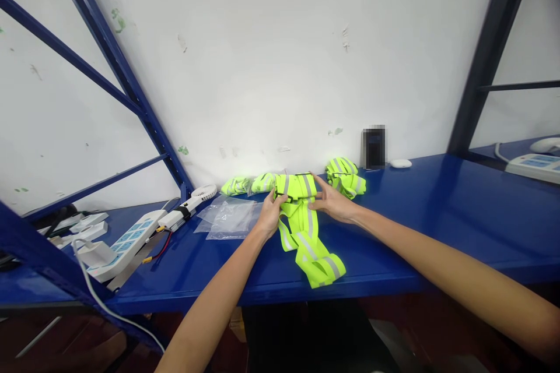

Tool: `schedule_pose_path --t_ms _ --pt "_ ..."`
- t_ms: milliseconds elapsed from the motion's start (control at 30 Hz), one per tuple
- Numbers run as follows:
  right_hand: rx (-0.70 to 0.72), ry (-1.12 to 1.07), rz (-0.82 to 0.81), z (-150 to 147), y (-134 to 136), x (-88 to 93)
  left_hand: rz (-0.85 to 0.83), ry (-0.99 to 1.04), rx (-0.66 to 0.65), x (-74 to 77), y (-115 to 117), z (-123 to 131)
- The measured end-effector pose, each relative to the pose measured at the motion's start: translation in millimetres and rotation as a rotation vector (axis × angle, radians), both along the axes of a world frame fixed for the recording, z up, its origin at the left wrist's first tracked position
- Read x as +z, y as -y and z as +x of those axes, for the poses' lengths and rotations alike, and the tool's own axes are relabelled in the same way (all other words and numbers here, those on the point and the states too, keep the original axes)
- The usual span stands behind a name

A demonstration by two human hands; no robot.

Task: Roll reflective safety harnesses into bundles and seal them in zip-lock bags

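Between my hands is a neon-yellow reflective strap with grey stripes and a black buckle. Its upper part is gathered flat, while looser loops trail down over the blue tabletop toward the front edge. My left hand pinches the gathered part at its left side, thumb by the buckle. At the right side, my right hand grips the same strap between thumb and fingers. Just behind lie two bundled straps in clear wrap, one farther left and one nearer. Another loose strap bundle sits beyond my right hand.
Clear plastic bags lie left of my left hand. Farther left are a white handheld fan, a power strip and cables. A dark upright box and a white oval object stand by the wall. Blue shelf posts flank the table.
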State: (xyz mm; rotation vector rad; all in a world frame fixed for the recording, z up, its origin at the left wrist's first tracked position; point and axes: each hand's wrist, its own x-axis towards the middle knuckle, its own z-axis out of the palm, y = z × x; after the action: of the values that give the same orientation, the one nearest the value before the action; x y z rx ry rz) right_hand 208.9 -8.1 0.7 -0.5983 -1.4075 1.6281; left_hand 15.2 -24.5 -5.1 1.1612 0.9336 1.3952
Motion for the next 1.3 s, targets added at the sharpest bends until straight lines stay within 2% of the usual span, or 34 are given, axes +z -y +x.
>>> schedule_pose_path --t_ms 167,300,467,633,833,967,1133,1300 --pt "-0.081 0.105 0.105 -1 3 1.9 0.013 -0.031 -0.022 1.3 2 0" --pt "-0.127 0.122 0.073 -2 3 1.7 0.043 -0.041 -0.055 1.5 3 0" --pt "-0.057 0.052 0.006 -3 -1 -1.8 0.043 -0.044 -0.067 -1.2 2 -2" --pt "0.030 -0.018 -0.047 0 0 3.3 0.051 -0.021 -0.066 -4.2 0 -4" --pt "-0.054 -0.039 -0.051 -1 -1 3.6 0.059 0.067 -0.193 -4.8 -1 -4" --pt "-0.098 -0.036 -0.017 -4 -3 -0.9 0.054 0.041 -0.159 -7.3 -5 -6" --pt "-0.090 -0.022 0.094 -7 -2 -5.6 0.193 -0.072 -0.142 -11.4 -9 -6" --pt "-0.168 -0.014 0.187 -12 -2 -9.6 0.254 -0.121 -0.112 -15.8 -9 -1"
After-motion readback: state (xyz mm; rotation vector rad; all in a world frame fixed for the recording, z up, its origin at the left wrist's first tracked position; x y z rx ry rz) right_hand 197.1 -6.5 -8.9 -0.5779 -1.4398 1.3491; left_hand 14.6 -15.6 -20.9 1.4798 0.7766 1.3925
